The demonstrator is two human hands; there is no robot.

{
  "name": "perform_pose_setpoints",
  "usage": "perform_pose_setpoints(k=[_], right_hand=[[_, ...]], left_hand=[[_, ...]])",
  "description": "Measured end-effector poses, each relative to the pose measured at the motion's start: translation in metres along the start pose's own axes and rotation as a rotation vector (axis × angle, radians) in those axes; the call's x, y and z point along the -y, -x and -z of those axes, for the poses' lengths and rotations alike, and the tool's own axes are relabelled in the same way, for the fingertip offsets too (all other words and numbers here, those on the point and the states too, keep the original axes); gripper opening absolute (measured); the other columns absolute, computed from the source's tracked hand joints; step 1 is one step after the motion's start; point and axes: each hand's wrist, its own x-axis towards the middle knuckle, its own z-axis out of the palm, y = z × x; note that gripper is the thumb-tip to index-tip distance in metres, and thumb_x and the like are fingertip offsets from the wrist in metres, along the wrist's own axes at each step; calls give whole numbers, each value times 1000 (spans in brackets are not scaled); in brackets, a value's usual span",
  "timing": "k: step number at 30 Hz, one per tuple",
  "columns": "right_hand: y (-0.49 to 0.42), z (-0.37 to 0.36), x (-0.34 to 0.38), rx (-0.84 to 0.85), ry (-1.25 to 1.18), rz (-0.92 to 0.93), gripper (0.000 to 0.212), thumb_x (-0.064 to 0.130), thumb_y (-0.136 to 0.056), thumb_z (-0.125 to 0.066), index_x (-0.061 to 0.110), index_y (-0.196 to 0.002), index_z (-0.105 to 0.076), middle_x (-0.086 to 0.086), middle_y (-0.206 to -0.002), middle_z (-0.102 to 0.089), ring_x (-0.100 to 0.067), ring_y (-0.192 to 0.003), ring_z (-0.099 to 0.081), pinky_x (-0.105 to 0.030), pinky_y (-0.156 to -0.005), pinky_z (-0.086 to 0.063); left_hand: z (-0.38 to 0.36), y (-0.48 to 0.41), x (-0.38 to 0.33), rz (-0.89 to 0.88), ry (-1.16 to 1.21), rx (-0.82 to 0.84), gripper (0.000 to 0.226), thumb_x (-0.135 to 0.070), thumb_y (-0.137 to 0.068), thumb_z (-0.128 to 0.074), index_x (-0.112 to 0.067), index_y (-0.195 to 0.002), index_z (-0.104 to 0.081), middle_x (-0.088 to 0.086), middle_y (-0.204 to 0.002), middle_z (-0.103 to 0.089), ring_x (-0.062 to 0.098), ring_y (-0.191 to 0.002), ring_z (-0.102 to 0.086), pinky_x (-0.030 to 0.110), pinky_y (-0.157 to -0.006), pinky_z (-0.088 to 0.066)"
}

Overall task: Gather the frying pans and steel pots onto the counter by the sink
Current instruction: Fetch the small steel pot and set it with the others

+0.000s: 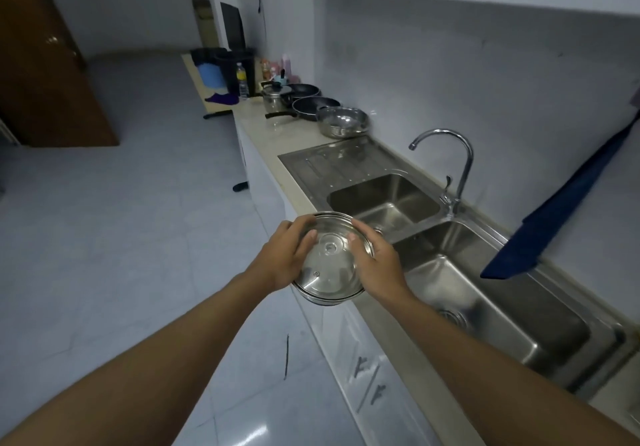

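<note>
I carry a steel pot with a glass lid point(327, 269) in front of me, above the counter's front edge by the sink. My left hand point(289, 255) grips its left side and my right hand point(375, 262) grips its right side, thumbs lying on the lid. Farther along the counter point(273, 127) sit an open steel pot point(343, 121), two black frying pans point(317, 103) point(304, 90) and a lidded steel pot point(275, 95).
A double steel sink point(450, 272) with a drainboard point(332, 163) and tap point(457, 168) runs along the counter on the right. A blue cloth point(561, 217) hangs over the far rim. Bottles point(244, 82) and a dark bin stand at the counter's far end. Tiled floor lies to the left.
</note>
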Motion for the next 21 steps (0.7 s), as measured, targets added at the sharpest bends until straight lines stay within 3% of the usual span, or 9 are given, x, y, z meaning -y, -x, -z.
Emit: perform_pose_setpoints(k=[4, 7, 13, 17, 21], right_hand=[[-47, -36, -4, 18, 8, 10, 34, 28, -100, -60, 30, -134, -67, 19, -120, -72, 4, -115, -63, -20, -100, -48], [-93, -65, -8, 43, 8, -4, 35, 34, -99, -60, 35, -133, -66, 19, -121, -71, 4, -115, -63, -23, -101, -49], [-198, -119, -15, 55, -8, -19, 34, 38, -99, -60, 38, -132, -66, 30, -112, -68, 15, -110, -60, -8, -90, -46], [-268, -151, -20, 68, -14, -21, 35, 40, -97, -60, 40, -131, -66, 46, -101, -64, 23, -104, -57, 2, -81, -42], [-322, -181, -25, 90, 0, -42, 35, 44, -97, -58, 46, -131, -63, 39, -109, -66, 14, -110, -60, -5, -87, -45]], left_hand=[[22, -41, 35, 9, 9, -5, 40, -45, -105, -35, -32, -142, -44, 3, -133, -53, 19, -120, -50, 40, -107, -42], [39, -81, 66, 23, 8, -12, 40, -46, -104, -35, -34, -141, -44, 3, -134, -53, 19, -120, -51, 40, -107, -42], [73, -178, 121, 50, -8, -35, 40, -46, -104, -36, -35, -141, -45, 2, -132, -54, 17, -121, -50, 38, -107, -40], [94, -240, 151, 67, -13, -48, 40, -46, -105, -34, -33, -141, -45, 2, -133, -54, 17, -121, -49, 39, -106, -42], [111, -289, 183, 74, -13, -46, 39, -45, -105, -35, -34, -140, -45, 2, -131, -55, 16, -121, -48, 39, -106, -41]])
